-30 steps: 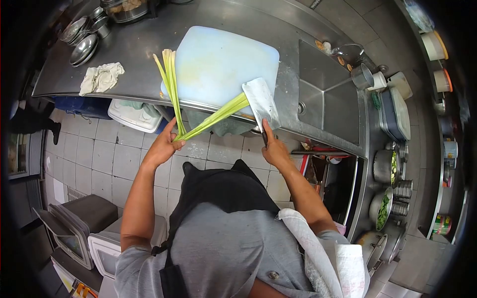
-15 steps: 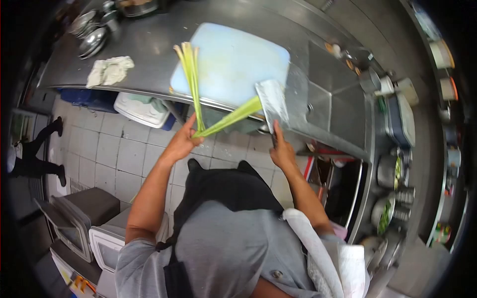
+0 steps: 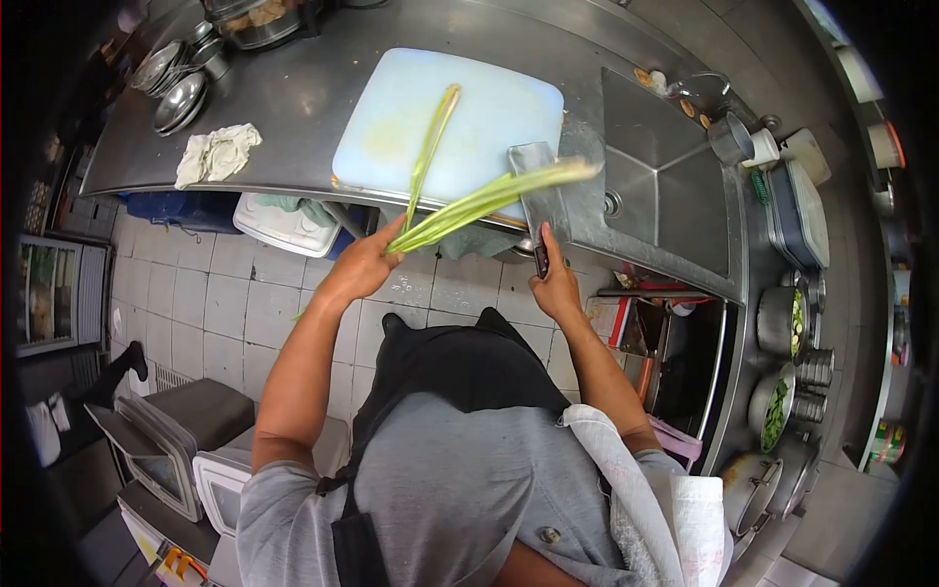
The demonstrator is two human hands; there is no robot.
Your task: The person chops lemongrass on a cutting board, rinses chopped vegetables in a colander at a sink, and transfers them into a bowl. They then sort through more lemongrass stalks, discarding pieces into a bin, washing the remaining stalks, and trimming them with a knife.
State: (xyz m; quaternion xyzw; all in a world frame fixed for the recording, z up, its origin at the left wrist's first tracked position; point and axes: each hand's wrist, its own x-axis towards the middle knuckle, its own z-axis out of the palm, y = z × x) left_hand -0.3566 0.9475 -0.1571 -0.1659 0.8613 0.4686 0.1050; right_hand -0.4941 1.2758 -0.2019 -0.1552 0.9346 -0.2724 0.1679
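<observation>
My left hand (image 3: 367,262) is closed around the narrow ends of long pale-green celery stalks (image 3: 460,217). Their thicker, whitish ends point away from me; one group fans right, across the cleaver blade, its tip blurred by motion. A thinner stalk (image 3: 430,142) reaches up over the white cutting board (image 3: 489,83). In my right hand (image 3: 558,291) is the dark handle of a cleaver (image 3: 543,201). Its broad blade stands near the board's right front corner, partly hidden behind the stalks.
A crumpled cloth (image 3: 217,154) and metal bowls (image 3: 180,103) are on the steel counter (image 3: 293,108) to the left. On the right is a sink (image 3: 660,196). Pots holding chopped greens (image 3: 778,411) line the far right. Grey bins (image 3: 186,416) stand behind my left side.
The right group of stalks has swung up and right, now crossing the cleaver blade. The other group has tilted right, farther over the board. A person at the far left has moved mostly out of view.
</observation>
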